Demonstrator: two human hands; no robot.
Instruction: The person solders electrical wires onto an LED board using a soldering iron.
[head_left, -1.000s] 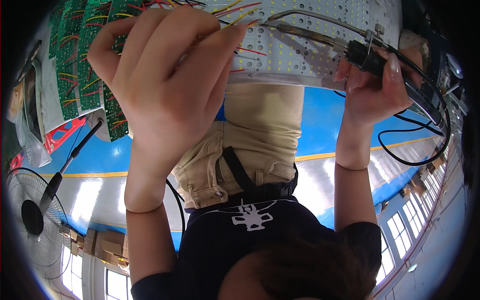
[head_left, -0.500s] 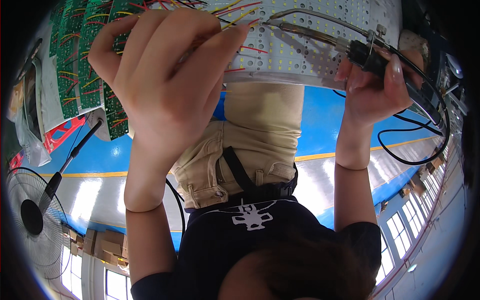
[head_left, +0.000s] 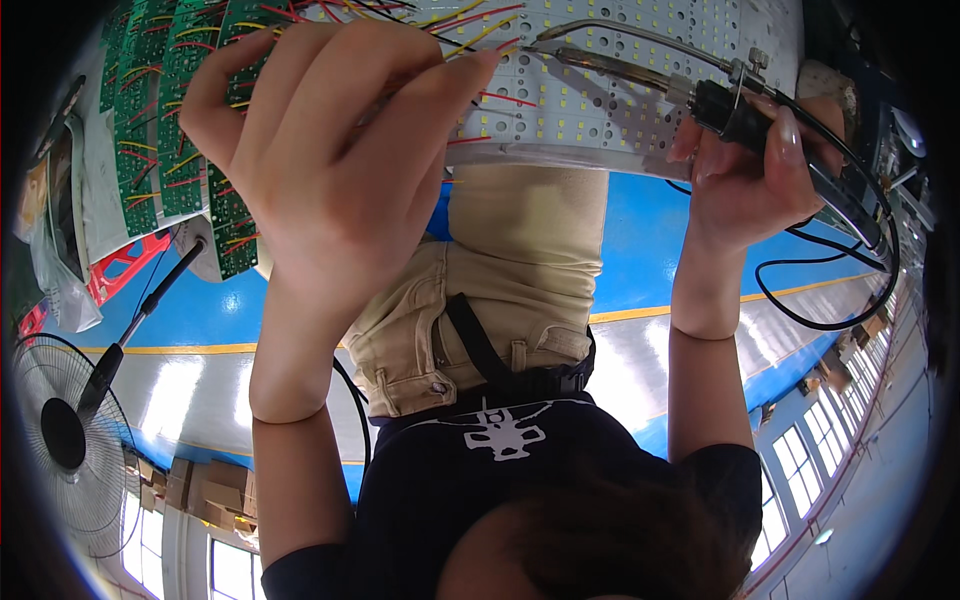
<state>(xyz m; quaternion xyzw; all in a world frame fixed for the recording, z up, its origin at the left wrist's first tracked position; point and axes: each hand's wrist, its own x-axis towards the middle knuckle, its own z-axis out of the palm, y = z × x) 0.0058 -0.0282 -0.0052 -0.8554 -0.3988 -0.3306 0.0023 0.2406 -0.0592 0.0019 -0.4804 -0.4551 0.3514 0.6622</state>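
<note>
My left hand (head_left: 330, 150) is pinched closed at the thumb and fingertips over a thin red wire (head_left: 508, 43); the rest of its grip is hidden behind the hand. My right hand (head_left: 750, 180) wraps round the dark handle of a soldering iron (head_left: 730, 115), which has a thin curved metal tube (head_left: 640, 30) clamped alongside. The iron's tip points left and lies close to the wire end at my left fingertips. Whether they touch is too small to tell. Beneath both hands is a white board (head_left: 565, 125) dotted with small yellow LEDs and round holes.
Green circuit boards (head_left: 185, 70) with red, yellow and black wires lie at the left. The iron's black cable (head_left: 800, 322) loops down on the right. A standing fan (head_left: 65, 435) is at lower left, near a red plastic thing (head_left: 125, 268). Cardboard boxes (head_left: 225, 490) stand farther off.
My left hand has shifted very slightly to the right, still pinched. The soldering iron in my right hand stays almost in the same place.
</note>
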